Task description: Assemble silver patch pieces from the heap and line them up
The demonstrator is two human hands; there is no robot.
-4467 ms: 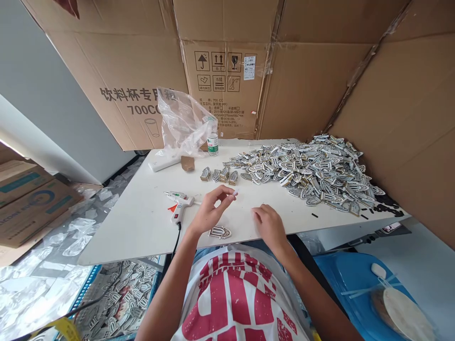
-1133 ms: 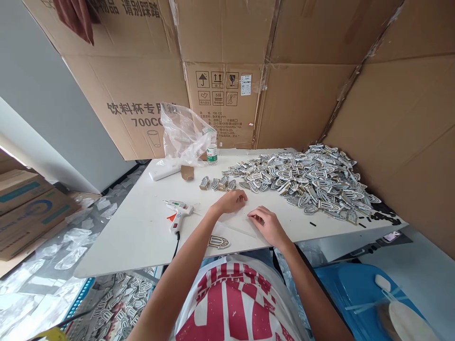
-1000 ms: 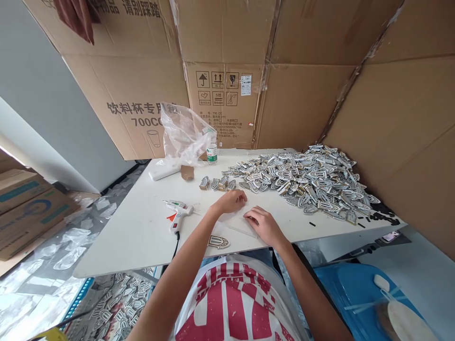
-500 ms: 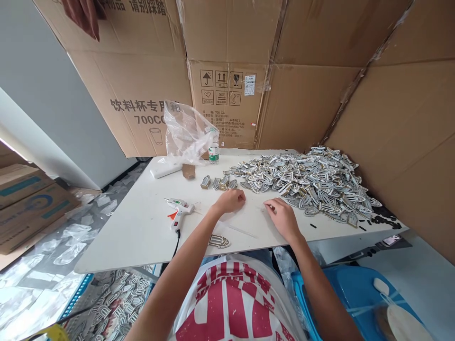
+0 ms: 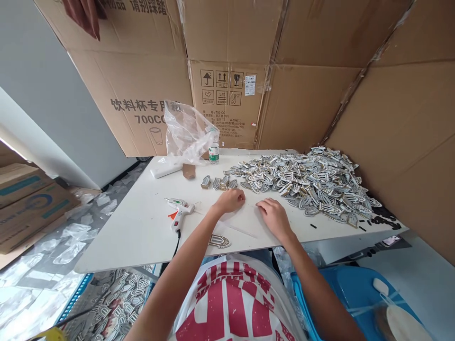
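Both hands rest over the middle of the white table [image 5: 135, 227]. My left hand [image 5: 232, 201] is curled closed near a few small gold-and-white pieces [image 5: 223, 183]. A short gap to its right separates it from my right hand [image 5: 274, 217], whose fingers are pinched together. Anything between the fingers of either hand is too small or hidden to make out. A clear thin stick [image 5: 242, 231] lies on the table between the forearms. One flat arched white-and-gold piece [image 5: 219, 241] sits by the near edge, and a white glue gun [image 5: 180, 213] lies left of my left forearm.
A large heap of arched pieces [image 5: 313, 182] covers the right side. Small black strips [image 5: 386, 221] lie at the right corner. Behind stand a bottle [image 5: 213, 154] and a plastic bag [image 5: 186, 132], before cardboard walls [image 5: 227, 33]. A blue stool [image 5: 355, 289] is below right.
My right hand has moved a little to the left, closer to my left hand, its fingers still pinched. My left hand has stayed nearly in place.
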